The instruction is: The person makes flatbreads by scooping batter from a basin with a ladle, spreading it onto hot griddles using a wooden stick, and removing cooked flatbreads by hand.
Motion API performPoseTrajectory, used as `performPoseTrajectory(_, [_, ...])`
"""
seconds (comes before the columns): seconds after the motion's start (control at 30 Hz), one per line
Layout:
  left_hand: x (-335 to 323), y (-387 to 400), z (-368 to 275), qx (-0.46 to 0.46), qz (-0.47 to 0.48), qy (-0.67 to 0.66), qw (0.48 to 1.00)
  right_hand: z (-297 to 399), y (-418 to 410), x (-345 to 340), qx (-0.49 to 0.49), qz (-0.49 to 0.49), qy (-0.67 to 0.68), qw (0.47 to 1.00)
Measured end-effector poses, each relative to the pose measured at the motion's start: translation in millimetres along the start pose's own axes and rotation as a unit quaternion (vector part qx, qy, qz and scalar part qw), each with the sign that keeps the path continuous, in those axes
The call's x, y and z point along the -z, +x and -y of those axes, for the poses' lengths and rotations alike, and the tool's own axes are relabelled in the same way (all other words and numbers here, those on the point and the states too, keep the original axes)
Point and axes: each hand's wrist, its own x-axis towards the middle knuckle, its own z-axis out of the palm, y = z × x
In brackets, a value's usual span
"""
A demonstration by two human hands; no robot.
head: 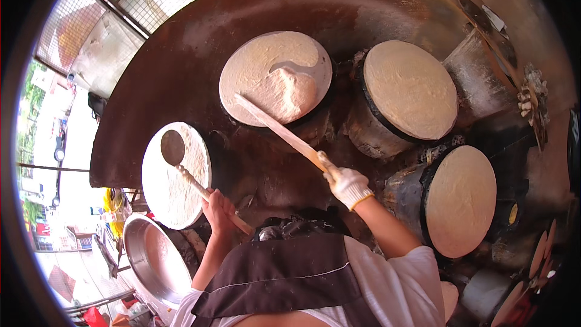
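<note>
My gloved right hand is closed around a long flat wooden spreader. The spreader's far end lies at the near-left edge of a round griddle, where a lumpy mound of batter sits in a partly spread layer; a curved bare patch of plate shows behind it. My bare left hand grips the wooden handle of a ladle. The ladle's round bowl is over another batter-covered round griddle at the left. Two more round griddles, coated in pale batter, stand at the right and lower right.
A large metal basin with pale contents stands at the lower left, beside the left griddle. A dark curved panel rises behind the griddles. Soot-darkened cylindrical stoves support them. Tools and another cylinder are at the far right, near wire mesh-free wall.
</note>
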Motion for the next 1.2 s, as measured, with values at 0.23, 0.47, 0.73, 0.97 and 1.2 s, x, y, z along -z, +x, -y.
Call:
performPoseTrajectory(0.23, [-28.4, -4.8, 17.5, 0.001, -0.003, -0.005, 1.000, -47.2, 50.6, 85.6, -0.142, 0.026, -0.010, 0.989])
performPoseTrajectory(0.47, [-44.0, -12.2, 26.0, 0.010, -0.017, 0.011, 1.000, -75.2, 10.4, 44.8, -0.026, 0.061, -0.034, 0.997])
performPoseTrajectory(0.73, [-53.6, -15.8, 39.0, 0.030, -0.030, -0.002, 0.999, -67.0, 139.9, 79.4, -0.153, 0.035, 0.032, 0.987])
performPoseTrajectory(0.97, [-68.4, -27.8, 41.4, 0.055, -0.014, 0.012, 0.998, -27.2, 204.0, 84.4, -0.137, 0.041, 0.223, 0.964])
performPoseTrajectory(1.2, [-70.5, -22.6, 25.6, 0.072, 0.005, 0.040, 0.997, -9.4, 131.1, 28.0, -0.200, 0.060, 0.504, 0.838])
